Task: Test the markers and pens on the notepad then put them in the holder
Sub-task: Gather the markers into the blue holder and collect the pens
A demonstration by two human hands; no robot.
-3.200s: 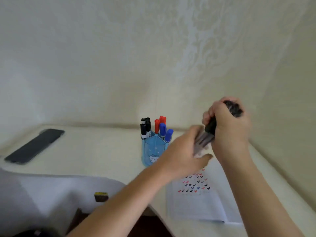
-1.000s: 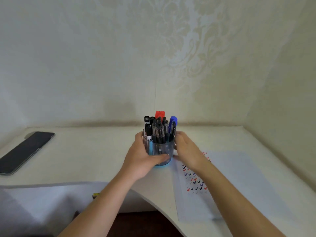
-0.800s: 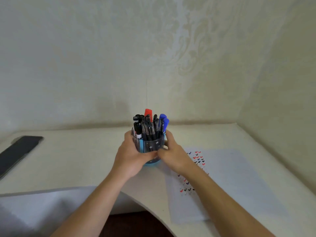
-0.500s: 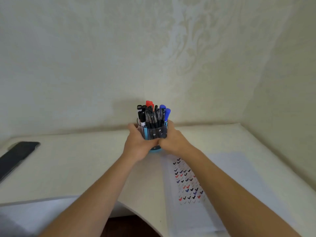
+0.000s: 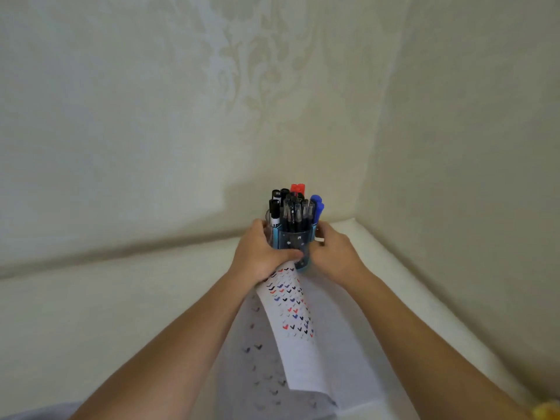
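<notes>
Now the holder [image 5: 291, 244] sits clamped between left hand [image 5: 260, 255] and right hand [image 5: 333, 253], fingers wrapped on its sides, above the notepad [image 5: 291, 313].

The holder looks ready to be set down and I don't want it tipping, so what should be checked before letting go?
1. Both hands on holder: left hand and right hand wrap its sides, ok.
2. Holder upright: ok.
3. Pens and markers inside, caps up: ok.
4. Notepad lying flat: top sheet curls up, not ok.
5. Holder base resting on the desk: cannot tell.
</notes>
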